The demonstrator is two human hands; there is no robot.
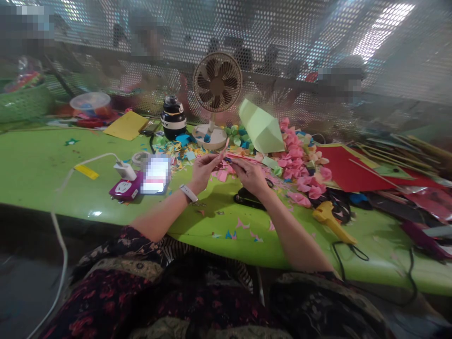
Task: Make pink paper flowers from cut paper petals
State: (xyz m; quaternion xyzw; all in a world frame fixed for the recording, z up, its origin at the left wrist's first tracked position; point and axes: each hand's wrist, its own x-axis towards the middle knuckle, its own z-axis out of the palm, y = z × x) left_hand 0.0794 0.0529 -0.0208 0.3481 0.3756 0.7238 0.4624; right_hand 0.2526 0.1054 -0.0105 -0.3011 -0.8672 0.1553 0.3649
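My left hand (pixel 204 171), with a pale watch strap at its wrist, is closed in a pinch on a thin pink paper strip (pixel 227 142) that sticks up from the fingertips. Close beside it, my right hand (pixel 250 176) is closed on a small dark blue thing (pixel 228 160) too small to name. The fingertips of both hands nearly meet above the green table. Below my right wrist lies a black stapler-like tool (pixel 248 198), partly hidden by the forearm. Pink paper flowers (pixel 294 150) are heaped to the right of the hands, with paper scraps (pixel 231 234) in front.
A small fan (pixel 217 84) and a black-and-white flask (pixel 173 118) stand at the back. Left are a lit phone (pixel 155 174) and a purple socket block (pixel 124 189) with a charger. A yellow glue gun (pixel 334 221) and red paper sheets (pixel 341 167) lie right.
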